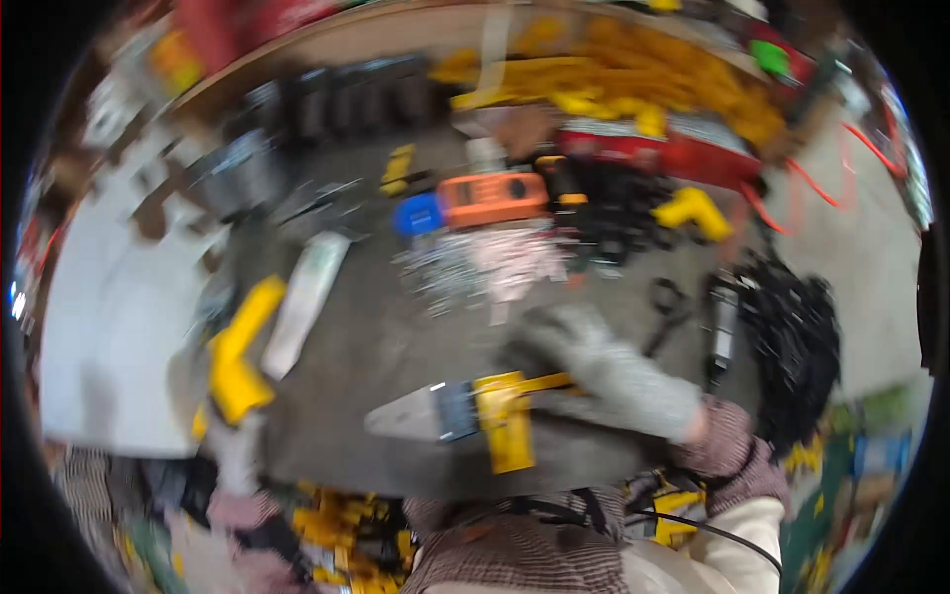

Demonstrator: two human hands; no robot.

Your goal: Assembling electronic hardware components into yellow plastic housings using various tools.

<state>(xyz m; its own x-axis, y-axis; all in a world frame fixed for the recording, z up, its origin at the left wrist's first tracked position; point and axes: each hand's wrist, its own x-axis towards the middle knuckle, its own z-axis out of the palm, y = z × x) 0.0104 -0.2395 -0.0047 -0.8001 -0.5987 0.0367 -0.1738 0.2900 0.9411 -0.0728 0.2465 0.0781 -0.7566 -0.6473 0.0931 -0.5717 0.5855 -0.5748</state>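
Motion blurs the picture. My left hand (237,450), in a pale glove, is at the left front of the dark worktop, closed on a yellow angled piece (237,351). My right hand (618,381), in a grey glove, is over the front right of the worktop, fingers pointing left. Its fingers are smeared, and I cannot tell if they grip anything. Beside its thumb side is a yellow bracket-like part (507,426), one arm running toward the hand. At its left end it meets a dark block and a pale tapered plate (406,416).
An orange device (492,199), a blue round thing (418,214) and a pile of small metal parts (445,267) lie mid-table. Black parts (623,213) and a yellow angled piece (696,213) lie to the right. A black bundle (792,356) hangs near the right edge. Yellow parts (633,74) fill the back.
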